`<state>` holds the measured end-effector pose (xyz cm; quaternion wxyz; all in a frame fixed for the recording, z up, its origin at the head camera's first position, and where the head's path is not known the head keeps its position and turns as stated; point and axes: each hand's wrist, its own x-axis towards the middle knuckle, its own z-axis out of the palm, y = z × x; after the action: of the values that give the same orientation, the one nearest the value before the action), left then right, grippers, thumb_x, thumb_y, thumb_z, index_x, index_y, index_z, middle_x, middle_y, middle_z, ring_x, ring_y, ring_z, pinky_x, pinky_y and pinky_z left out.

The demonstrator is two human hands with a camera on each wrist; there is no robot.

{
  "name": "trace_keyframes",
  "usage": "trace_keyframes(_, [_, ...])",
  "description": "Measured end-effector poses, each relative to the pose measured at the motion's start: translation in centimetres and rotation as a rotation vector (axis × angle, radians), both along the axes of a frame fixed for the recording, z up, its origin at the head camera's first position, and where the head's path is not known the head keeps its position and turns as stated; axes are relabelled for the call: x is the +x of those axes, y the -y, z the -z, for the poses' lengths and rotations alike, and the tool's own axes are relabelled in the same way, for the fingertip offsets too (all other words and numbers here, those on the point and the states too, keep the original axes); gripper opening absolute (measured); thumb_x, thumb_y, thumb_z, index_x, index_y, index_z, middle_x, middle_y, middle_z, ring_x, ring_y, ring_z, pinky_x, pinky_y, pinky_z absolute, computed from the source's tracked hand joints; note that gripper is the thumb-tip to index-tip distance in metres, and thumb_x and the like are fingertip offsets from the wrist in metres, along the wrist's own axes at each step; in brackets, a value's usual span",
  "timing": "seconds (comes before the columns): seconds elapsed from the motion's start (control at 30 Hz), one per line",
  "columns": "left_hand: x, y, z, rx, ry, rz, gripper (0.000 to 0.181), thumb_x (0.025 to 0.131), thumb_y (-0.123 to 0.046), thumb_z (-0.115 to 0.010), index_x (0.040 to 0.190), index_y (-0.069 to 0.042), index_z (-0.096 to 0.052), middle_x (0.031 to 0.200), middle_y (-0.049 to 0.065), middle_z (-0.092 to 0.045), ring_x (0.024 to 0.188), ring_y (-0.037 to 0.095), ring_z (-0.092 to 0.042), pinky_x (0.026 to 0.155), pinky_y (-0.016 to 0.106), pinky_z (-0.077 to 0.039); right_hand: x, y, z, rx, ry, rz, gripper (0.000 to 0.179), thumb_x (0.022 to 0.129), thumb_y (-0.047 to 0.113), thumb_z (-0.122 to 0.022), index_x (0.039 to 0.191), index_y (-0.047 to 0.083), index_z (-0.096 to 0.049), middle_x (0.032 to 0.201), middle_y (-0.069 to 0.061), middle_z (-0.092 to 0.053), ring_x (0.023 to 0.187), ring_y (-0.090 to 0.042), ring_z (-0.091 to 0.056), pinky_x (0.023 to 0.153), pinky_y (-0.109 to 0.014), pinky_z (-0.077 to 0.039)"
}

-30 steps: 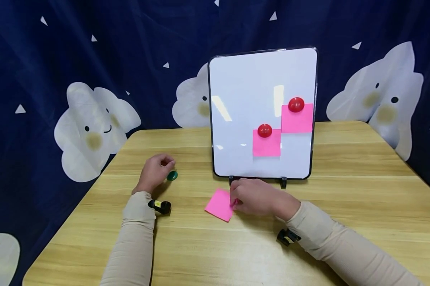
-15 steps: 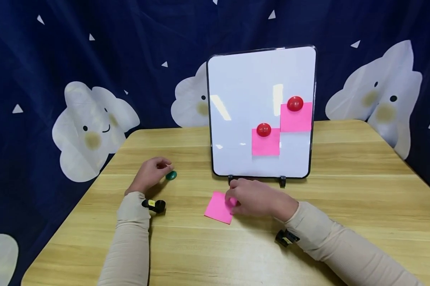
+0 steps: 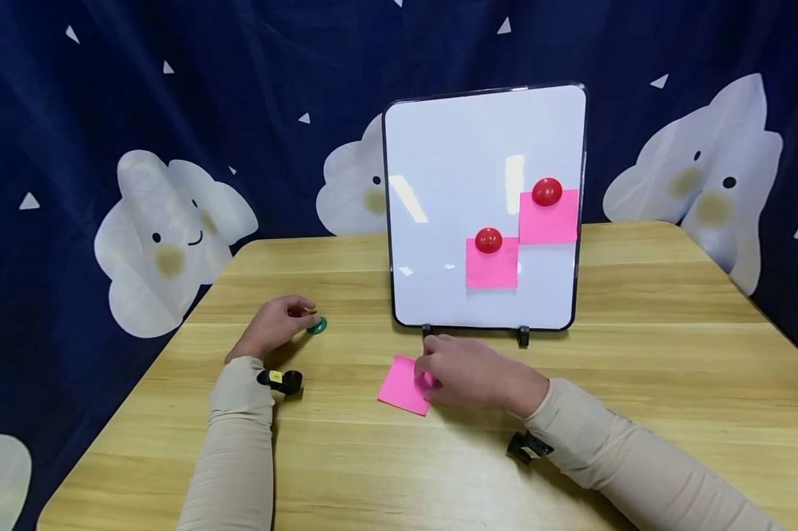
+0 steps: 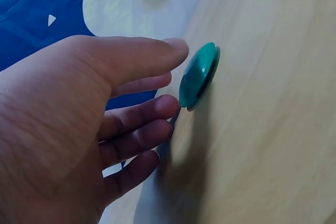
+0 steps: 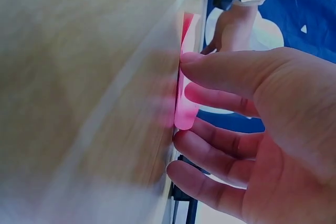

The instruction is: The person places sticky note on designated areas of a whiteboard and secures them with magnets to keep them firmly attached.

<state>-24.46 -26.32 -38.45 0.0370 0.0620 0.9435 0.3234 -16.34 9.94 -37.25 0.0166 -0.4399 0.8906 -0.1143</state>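
Observation:
In the head view, my left hand (image 3: 276,324) is beside a domed green magnet (image 3: 317,325) on the table. The left wrist view shows the thumb and fingers spread apart, their tips right at the near edge of the green magnet (image 4: 198,76). My right hand (image 3: 475,372) is lowered over a pink sticky note (image 3: 399,387) in front of the whiteboard. Seen from the right wrist, the thumb and index finger pinch the edge of the sticky note (image 5: 187,116), which bows up there. The hand hides the note's right side in the head view.
A white magnetic board (image 3: 452,162) with a black frame stands on small black feet (image 3: 523,337) behind my right hand. Two pink notes are held on it by red magnets, one lower (image 3: 488,240), one higher (image 3: 547,192). A dark blue cloud curtain (image 3: 273,66) hangs behind the wooden table (image 3: 346,457).
My left hand has shifted slightly left and down, its fingertips lowering to the green magnet. The pink sticky note has turned a little under my right fingers, which have moved slightly left.

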Motion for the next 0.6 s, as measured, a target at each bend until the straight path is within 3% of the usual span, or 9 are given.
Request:
trace_keyframes(0.33, [-0.2, 0.1, 0.1, -0.004, 0.057, 0.049, 0.050, 0.091, -0.036, -0.074, 0.130, -0.006, -0.064, 0.125, 0.015, -0.062, 0.115, 0.030, -0.056, 0.098, 0.049, -0.045, -0.6, -0.5, 0.1, 0.001, 0.142, 0.072, 0.024, 0.089, 0.033, -0.076, 0.108, 0.021, -0.069, 0.090, 0.008, -0.054, 0.080, -0.009, -0.052, 0.070, -0.028, -0.047])
trace_keyframes(0.6, [-0.3, 0.0, 0.0, -0.020, 0.071, 0.081, 0.047, 0.092, -0.031, -0.074, 0.128, -0.004, -0.064, 0.120, 0.013, -0.063, 0.108, 0.029, -0.056, 0.095, 0.047, -0.046, -1.1, -0.6, 0.1, -0.002, 0.210, 0.100, 0.026, 0.089, 0.034, -0.076, 0.110, 0.020, -0.067, 0.087, 0.008, -0.056, 0.080, -0.011, -0.053, 0.070, -0.030, -0.047])
